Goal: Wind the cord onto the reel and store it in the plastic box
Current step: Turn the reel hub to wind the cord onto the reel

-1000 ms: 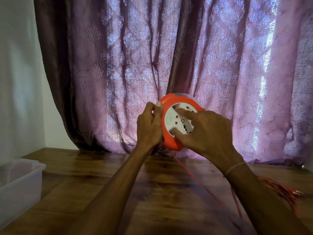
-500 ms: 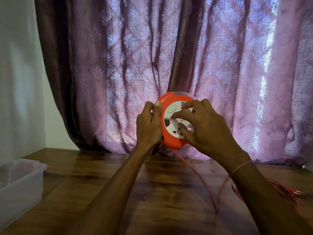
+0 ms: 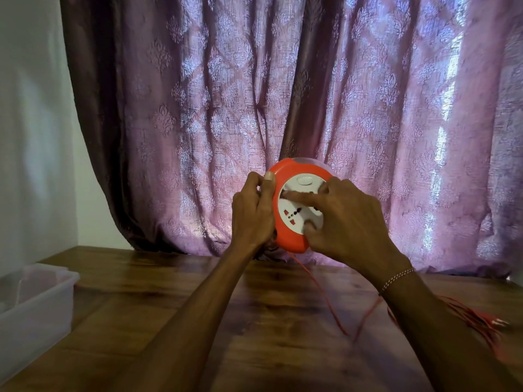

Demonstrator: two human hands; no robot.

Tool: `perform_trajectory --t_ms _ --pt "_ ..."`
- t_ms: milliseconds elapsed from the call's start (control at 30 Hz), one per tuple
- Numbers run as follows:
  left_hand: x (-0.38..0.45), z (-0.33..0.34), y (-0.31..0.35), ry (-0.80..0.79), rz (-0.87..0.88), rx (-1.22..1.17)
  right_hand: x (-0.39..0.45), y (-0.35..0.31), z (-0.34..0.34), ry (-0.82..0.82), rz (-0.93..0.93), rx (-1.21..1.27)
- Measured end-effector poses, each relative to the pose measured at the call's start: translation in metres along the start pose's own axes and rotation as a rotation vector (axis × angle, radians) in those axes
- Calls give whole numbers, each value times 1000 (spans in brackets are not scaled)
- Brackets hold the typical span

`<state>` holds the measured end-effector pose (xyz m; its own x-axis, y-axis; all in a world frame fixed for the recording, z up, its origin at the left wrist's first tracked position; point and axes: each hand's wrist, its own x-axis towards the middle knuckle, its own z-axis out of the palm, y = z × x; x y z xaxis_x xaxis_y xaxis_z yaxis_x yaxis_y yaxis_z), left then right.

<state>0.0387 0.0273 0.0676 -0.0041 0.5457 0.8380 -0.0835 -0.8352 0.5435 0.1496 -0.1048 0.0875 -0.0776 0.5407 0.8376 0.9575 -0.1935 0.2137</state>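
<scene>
— Since the last look, your right hand has swung round the white socket face and the disc has turned with it; the oval button now sits at the top. More cord has come up off the table.

— So where does that leave me?

— You're mid-winding. Your left hand grips the left edge of the orange reel, held up in front of the curtain. Your right forefinger and thumb press on the socket face, fingers spread.

— And next?

— Keep cranking, I'd say. A loose tangle lies at the near right, so feed it in evenly. The plastic box waits at the far left edge of the table, well apart from the reel.
</scene>
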Motion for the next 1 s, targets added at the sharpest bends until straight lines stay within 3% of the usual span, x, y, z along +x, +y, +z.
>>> perform_trajectory --t_ms 200,367,533,633,767,1000 --pt "0 1 1 -7 -2 -2 4 -1 6 144 203 77" --pt "3 0 0 9 -7 -21 4 0 -3 141 145 19" --pt "6 -2 -1 33 -13 -28 6 6 -17 116 24 123" --pt "6 -3 -2 36 6 -29 5 9 -15 -35 -107 152" --pt "6 -2 -2 37 23 -30 5 1 -13 -167 -85 172" --pt "6 -2 -1 56 54 -25 3 -2 -10 -25 -80 60"
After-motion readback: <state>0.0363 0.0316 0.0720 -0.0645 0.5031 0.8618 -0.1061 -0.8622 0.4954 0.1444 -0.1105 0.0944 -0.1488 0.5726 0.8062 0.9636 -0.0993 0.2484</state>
